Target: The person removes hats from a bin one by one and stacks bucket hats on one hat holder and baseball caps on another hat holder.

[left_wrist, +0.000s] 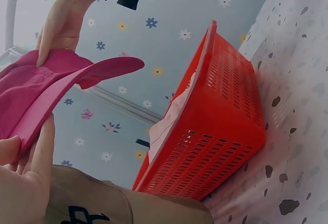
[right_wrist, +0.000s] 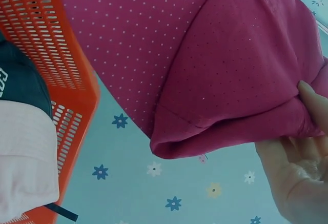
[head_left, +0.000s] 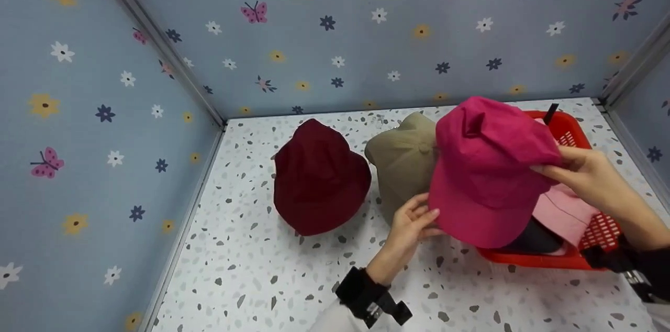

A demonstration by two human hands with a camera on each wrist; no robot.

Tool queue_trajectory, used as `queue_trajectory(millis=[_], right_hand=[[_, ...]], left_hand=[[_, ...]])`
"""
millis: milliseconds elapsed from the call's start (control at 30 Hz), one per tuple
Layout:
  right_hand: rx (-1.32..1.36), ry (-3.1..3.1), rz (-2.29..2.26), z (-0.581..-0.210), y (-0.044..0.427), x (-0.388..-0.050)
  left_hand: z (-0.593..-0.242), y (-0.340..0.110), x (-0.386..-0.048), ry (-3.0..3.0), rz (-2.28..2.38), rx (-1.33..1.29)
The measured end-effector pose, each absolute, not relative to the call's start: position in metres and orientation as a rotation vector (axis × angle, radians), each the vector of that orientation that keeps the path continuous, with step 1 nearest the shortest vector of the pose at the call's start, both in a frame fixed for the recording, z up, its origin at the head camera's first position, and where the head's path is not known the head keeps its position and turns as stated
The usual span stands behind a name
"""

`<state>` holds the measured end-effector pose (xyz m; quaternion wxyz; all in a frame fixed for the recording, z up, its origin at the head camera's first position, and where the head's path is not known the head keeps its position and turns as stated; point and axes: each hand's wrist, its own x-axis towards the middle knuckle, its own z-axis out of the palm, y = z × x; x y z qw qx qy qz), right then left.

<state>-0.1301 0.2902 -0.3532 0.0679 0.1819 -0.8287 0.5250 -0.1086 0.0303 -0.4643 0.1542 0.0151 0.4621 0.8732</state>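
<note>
A bright pink cap [head_left: 487, 169] is held up between both hands, its brim tipped down toward the front in the head view. My left hand [head_left: 411, 222] pinches the brim's left edge, thumb on top and fingers beneath, as the left wrist view also shows. My right hand [head_left: 591, 175] grips the back of the crown. Dotted fabric on the brim's underside [right_wrist: 128, 34] shows in the right wrist view. Just left of the pink cap, and partly behind it, an olive-tan cap [head_left: 400, 159] rests on the table. Farther left lies a dark red hat [head_left: 319, 180].
A red perforated basket [left_wrist: 225, 90] stands at the right, partly behind the pink cap. Inside are a pale pink cap [right_wrist: 25, 157] and a dark cap [right_wrist: 23, 75] with white lettering. The speckled table [head_left: 251, 274] meets flower-patterned walls [head_left: 340, 49] at the back and sides.
</note>
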Motion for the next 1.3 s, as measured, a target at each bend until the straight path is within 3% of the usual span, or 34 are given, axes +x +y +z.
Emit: queue_trajectory(millis=[467,1300], right_hand=[[0.278,-2.452,1.541,-0.351,0.28,-0.133],[0.127,-2.097,1.77,-0.359,0.249,-0.127]], left_hand=[[-0.457,0.006,-0.109,1.345,2.507,0.068],[-0.436,-0.024,-0.11,1.263,2.645,0.107]])
